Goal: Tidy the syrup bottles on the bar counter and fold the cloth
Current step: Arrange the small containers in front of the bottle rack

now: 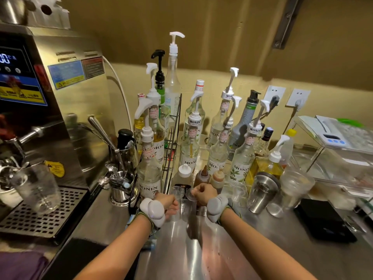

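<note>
Two hands, left hand and right hand, each grip clear cups on the steel counter below a tan wall.

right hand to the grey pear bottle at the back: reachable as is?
Probably not directly. The right hand grips a small clear cup, and pump-topped Monin bottles stand in front of the grey pear bottle.
</note>
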Demonstrator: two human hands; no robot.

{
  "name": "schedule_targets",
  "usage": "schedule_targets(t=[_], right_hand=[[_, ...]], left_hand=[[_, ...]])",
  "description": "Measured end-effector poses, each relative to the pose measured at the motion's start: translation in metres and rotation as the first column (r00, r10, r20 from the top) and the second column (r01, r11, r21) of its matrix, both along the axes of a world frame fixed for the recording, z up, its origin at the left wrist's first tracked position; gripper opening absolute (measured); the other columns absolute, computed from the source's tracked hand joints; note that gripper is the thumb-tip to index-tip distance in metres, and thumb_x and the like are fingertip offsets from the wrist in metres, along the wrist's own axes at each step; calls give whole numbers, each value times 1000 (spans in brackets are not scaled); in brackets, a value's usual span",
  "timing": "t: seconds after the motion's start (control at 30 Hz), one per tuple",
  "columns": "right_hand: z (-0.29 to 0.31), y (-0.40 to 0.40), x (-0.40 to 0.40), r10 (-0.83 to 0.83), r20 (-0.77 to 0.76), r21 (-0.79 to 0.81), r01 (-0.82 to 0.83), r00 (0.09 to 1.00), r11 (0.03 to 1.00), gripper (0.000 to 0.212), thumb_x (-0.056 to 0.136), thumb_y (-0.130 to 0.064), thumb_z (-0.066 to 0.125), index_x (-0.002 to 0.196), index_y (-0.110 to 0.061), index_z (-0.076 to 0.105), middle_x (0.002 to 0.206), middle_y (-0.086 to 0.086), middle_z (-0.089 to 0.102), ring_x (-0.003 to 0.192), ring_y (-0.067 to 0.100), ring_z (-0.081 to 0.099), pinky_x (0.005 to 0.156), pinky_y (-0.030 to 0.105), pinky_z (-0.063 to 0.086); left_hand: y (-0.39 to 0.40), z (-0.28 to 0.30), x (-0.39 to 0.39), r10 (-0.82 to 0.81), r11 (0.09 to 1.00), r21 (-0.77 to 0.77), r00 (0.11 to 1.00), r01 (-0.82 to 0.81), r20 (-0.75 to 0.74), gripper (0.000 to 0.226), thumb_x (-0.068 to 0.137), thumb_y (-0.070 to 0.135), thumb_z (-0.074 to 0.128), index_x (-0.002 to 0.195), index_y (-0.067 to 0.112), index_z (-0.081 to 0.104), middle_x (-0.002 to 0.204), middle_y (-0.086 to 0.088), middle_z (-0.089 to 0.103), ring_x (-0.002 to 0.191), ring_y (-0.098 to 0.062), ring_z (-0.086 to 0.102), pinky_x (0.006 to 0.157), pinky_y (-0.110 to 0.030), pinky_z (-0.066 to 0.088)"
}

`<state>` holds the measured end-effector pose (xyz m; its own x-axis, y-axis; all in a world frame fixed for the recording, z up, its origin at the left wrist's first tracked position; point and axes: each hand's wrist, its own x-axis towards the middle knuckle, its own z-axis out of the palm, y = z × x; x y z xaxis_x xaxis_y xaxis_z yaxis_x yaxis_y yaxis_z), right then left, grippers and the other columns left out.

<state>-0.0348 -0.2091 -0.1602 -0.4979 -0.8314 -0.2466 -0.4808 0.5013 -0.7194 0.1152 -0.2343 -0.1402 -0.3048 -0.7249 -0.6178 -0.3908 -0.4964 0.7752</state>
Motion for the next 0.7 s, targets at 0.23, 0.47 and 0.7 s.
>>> schedule_targets(t=[0.23, 0.47, 0.7], right_hand=[[2, -1, 5, -71, 28, -14, 71, 997, 997, 18, 86, -25, 64, 75, -18, 51, 87, -1, 59, 83, 13, 53, 76, 24, 43], [9, 12, 6, -120, 87, 40, 117, 989, 992, 30, 86, -38, 62, 73, -18, 45, 88, 4, 58, 82, 18, 52, 78, 30, 43], [19, 43, 15, -180, 78, 39, 177, 981, 983, 45, 90, -30, 57, 124, -3, 46, 126, 15, 54, 114, 30, 55, 98, 39, 47]], left_hand=[[-8, -2, 6, -44, 989, 140, 997, 53, -62, 35, 99, 14, 30, 65, 11, 41, 53, -1, 38, 32, -10, 36, 35, -9, 22], [-2, -1, 10, -93, 980, 169, 993, 104, -74, 34, 99, 22, 37, 68, 10, 44, 53, -2, 47, 30, -10, 42, 34, -9, 30], [19, 1, 12, -193, 974, 112, 980, 197, -43, 33, 99, 16, 37, 66, 13, 43, 53, 0, 48, 40, -10, 45, 35, -17, 33]])
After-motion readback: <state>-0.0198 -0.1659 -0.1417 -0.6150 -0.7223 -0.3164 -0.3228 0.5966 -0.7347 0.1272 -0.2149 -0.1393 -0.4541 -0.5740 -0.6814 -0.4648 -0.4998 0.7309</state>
